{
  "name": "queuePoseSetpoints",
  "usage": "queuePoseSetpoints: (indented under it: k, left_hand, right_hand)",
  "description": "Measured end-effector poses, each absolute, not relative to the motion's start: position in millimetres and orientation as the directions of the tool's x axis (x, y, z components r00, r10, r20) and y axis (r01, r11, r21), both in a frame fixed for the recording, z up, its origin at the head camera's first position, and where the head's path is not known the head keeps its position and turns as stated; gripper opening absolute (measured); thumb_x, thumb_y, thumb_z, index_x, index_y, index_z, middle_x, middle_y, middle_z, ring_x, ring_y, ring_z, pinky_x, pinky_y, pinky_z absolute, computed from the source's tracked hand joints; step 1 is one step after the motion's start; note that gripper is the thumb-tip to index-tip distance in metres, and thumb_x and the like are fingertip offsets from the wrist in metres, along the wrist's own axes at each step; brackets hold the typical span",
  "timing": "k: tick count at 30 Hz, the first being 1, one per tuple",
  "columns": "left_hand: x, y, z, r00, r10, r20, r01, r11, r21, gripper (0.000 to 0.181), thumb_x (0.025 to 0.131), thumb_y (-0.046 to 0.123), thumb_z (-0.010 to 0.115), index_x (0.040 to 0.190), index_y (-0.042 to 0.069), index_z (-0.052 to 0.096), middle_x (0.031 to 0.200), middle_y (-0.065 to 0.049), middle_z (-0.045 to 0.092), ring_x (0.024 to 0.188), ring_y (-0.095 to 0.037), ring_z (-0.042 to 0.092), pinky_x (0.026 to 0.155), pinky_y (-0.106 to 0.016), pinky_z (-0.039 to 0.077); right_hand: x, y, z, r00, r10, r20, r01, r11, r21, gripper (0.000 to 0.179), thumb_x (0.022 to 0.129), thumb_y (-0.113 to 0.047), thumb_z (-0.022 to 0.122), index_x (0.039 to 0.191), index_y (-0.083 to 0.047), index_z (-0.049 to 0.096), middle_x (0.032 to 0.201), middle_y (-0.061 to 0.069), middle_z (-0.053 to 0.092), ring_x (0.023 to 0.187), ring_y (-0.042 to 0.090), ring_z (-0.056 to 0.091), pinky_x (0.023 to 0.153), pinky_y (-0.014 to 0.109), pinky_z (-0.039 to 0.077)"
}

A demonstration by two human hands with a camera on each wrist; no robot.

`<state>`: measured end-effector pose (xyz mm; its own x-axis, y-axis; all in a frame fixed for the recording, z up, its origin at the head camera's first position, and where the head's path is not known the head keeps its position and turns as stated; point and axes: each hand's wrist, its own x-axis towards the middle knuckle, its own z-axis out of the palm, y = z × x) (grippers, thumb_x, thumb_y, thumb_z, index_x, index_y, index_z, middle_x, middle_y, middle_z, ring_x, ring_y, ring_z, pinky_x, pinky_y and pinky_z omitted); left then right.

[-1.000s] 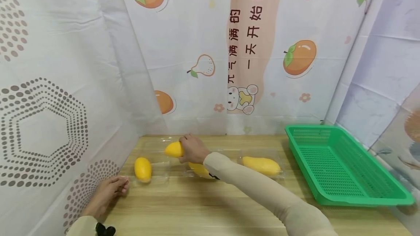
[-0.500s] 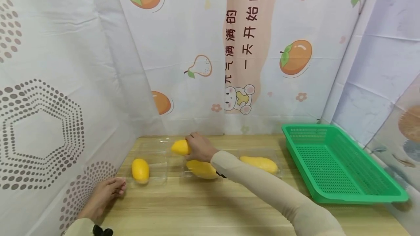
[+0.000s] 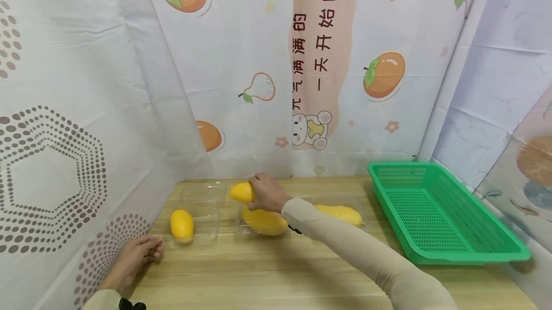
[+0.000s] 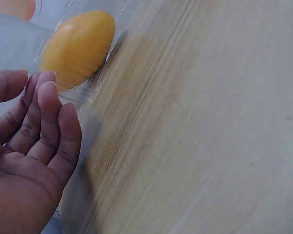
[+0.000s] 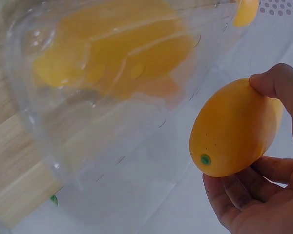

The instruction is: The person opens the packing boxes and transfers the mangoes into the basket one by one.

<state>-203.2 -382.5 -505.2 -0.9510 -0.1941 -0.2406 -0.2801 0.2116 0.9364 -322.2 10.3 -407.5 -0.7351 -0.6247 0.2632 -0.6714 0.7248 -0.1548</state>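
Half-curled right hand [image 3: 269, 194] grips smooth-skinned yellow-orange oval mango [image 5: 236, 127], likely light, firm, slippery: hold mid-body; at 8 o'clock, left hand [image 3: 137, 254] half-curled, grip indeterminable

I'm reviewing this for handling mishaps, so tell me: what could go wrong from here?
The right hand grips a smooth, rounded yellow fruit; it could slip and drop, perhaps onto the middle clear container. The right sleeve looks close to that container and might brush it. The left hand is beside the left clear container; a nudge could shift it.
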Motion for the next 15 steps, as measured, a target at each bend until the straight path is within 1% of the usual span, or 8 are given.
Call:
queuePoseSetpoints:
  k: [4,8,15]
  left_hand:
    - [-204.9,-381.7,-505.2,-0.951,-0.194,-0.239,-0.279,0.217,0.935,0.032,0.107,0.018,0.057,0.119,-0.011,0.064,0.094,-0.006,0.068,0.081,-0.017,0.065,0.073,-0.033,0.057]
    - [-204.7,-380.7,-505.5,-0.955,-0.184,-0.234,-0.272,0.221,0.937,0.032,0.107,0.018,0.057,0.119,-0.011,0.065,0.094,-0.006,0.069,0.081,-0.017,0.065,0.074,-0.033,0.057]
    - [-203.3,-383.2,-503.9,-0.954,-0.182,-0.240,-0.278,0.229,0.933,0.034,0.107,0.019,0.057,0.119,-0.012,0.064,0.094,-0.006,0.070,0.082,-0.018,0.066,0.074,-0.033,0.058]
  right_hand:
    - [-322.7,19.2,-404.2,-0.743,-0.615,0.266,-0.665,0.722,-0.190,0.062,0.084,-0.035,0.084,0.132,-0.002,0.062,0.120,0.009,0.063,0.104,0.021,0.055,0.089,0.030,0.052]
    - [-323.3,30.2,-401.6,-0.766,-0.590,0.255,-0.642,0.727,-0.245,0.061,0.084,-0.032,0.085,0.131,-0.002,0.062,0.118,0.008,0.062,0.102,0.021,0.054,0.089,0.031,0.052]
    - [-328.7,48.4,-402.6,-0.785,-0.561,0.263,-0.617,0.742,-0.261,0.061,0.082,-0.033,0.086,0.129,0.000,0.062,0.117,0.009,0.063,0.100,0.021,0.055,0.087,0.032,0.053]
